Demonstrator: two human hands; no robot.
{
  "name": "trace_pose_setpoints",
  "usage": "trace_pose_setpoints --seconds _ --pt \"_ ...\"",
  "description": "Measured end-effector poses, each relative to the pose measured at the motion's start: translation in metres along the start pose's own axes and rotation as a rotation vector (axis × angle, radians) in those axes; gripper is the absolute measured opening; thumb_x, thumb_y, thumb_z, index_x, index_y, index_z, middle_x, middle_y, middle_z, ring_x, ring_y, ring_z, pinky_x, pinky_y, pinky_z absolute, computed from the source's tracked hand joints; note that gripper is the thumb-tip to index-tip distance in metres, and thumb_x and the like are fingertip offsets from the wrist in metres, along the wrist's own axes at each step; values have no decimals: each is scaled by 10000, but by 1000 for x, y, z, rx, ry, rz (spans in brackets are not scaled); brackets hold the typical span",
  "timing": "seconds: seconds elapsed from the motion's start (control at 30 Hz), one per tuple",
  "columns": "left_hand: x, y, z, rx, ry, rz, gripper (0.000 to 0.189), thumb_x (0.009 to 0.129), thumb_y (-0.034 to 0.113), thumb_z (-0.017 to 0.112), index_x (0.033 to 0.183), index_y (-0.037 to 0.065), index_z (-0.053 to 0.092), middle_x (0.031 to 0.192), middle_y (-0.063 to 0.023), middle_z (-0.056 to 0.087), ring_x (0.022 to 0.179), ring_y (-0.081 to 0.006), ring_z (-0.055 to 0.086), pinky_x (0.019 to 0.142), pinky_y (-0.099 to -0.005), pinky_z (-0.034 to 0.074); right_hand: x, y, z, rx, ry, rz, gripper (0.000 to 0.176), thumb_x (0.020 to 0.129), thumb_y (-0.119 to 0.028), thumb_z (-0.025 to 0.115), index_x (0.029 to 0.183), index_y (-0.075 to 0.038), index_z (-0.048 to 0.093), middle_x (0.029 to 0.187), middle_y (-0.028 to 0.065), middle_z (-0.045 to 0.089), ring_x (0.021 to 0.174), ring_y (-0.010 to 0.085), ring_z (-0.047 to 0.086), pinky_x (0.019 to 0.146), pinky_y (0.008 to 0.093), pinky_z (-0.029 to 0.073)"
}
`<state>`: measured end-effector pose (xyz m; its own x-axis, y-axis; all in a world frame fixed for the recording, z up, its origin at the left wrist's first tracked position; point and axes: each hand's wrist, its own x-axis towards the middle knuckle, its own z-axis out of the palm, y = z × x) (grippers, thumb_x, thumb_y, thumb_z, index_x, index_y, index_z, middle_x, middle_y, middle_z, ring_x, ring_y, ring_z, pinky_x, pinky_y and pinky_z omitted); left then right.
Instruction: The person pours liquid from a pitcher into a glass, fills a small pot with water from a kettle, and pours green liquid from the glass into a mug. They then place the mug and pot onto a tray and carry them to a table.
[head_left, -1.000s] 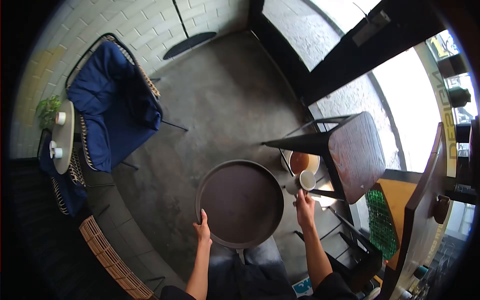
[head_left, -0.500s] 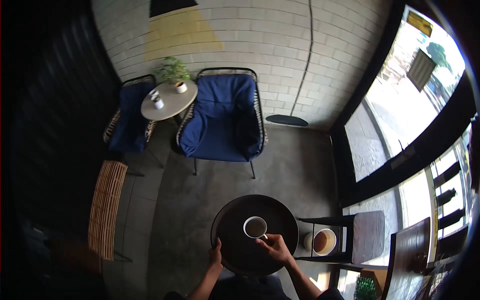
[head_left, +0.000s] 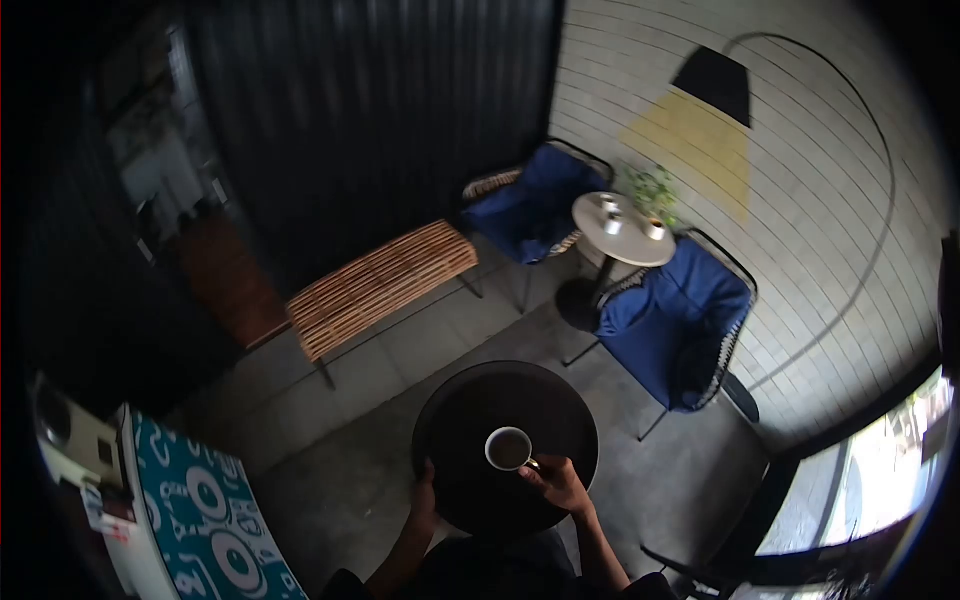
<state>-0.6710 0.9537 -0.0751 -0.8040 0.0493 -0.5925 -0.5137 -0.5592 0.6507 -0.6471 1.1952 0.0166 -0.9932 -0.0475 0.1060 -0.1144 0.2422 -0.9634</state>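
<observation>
A round dark tray (head_left: 462,415) is held out in front of me at waist height. My left hand (head_left: 425,492) is closed on its left rim, thumb on top and the other fingers mostly hidden. On the tray stands a white cup (head_left: 508,449) with brown liquid inside, upright near the middle. My right hand (head_left: 560,487) reaches over the tray's right side, with thumb and fingers pinched on the cup's handle.
Ahead is a slatted wooden bench (head_left: 385,285) along the dark corrugated wall. Two blue-cushioned chairs (head_left: 680,320) flank a small round table (head_left: 648,248) bearing a plant (head_left: 655,195) and several small containers. A teal patterned counter panel (head_left: 205,510) stands at lower left; windows (head_left: 860,480) are at right.
My view has swung left: the chairs and table shifted right, and the bench and teal panel came into sight. Both hands keep their holds on the tray and cup.
</observation>
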Motion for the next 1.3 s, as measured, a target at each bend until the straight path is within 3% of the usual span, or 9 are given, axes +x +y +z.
trace_pose_setpoints --seconds 0.57,0.6,0.77,0.9,0.97,1.1,1.17,1.23,1.3 --pt "9 142 -167 -609 658 602 551 866 334 660 1087 -152 521 1041 -215 602 933 -284 624 762 -415 560 258 -41 248 34 -935 -189 282 789 -108 739 984 -16 556 818 34 588 681 86 545 613 234 450" --pt "8 158 -172 -637 831 512 577 860 350 663 1095 -151 500 1039 -213 594 924 -288 624 739 -420 566 274 -48 271 57 -965 -246 283 787 -109 741 982 -16 558 817 33 588 684 84 545 613 230 448" --pt "18 221 -208 -746 935 527 741 869 358 643 1304 -76 229 1212 -250 475 1043 -340 576 792 -516 539 353 -75 365 137 -1102 -299 236 806 -84 710 971 -9 560 821 42 593 688 85 549 615 219 439" --pt "15 272 -227 -801 1179 472 841 823 393 691 1299 -62 168 1213 -252 442 1024 -334 582 768 -492 552 422 -77 445 119 -784 -357 74 879 -63 575 908 -1 548 816 74 588 720 134 564 665 262 448" --pt "19 289 -243 -798 1266 452 834 763 515 713 1184 -87 318 1102 -229 515 950 -303 589 735 -448 547 449 -80 488 59 -632 -436 95 911 -87 544 897 5 528 892 78 565 819 167 563 740 283 438" --pt "31 311 -301 -867 1306 550 829 759 517 716 1179 -89 338 1081 -209 536 927 -278 599 704 -415 553 486 -76 576 92 -715 -359 224 956 -193 498 1032 9 559 1005 104 566 967 198 542 846 316 419" --pt "31 330 -335 -883 1155 635 576 873 316 652 1205 -75 391 1015 -170 587 801 -238 635 652 -380 563 490 -81 623 153 -899 -94 407 981 -348 431 1148 7 540 1092 124 558 1040 214 518 909 334 398" --pt "38 358 -370 -848 1232 598 421 891 297 630 1078 -66 528 908 -136 618 747 -216 639 630 -356 557 495 -77 668 295 -1051 412 626 954 -482 431 1294 44 451 1300 165 487 1191 245 459 993 324 353" --pt "47 386 -410 -795 1388 504 400 900 294 617 1069 -62 554 916 -135 623 760 -217 641 624 -350 555 487 -91 709 143 -954 352 595 923 -480 509 1278 -6 462 1272 120 504 1194 209 451 984 338 387"
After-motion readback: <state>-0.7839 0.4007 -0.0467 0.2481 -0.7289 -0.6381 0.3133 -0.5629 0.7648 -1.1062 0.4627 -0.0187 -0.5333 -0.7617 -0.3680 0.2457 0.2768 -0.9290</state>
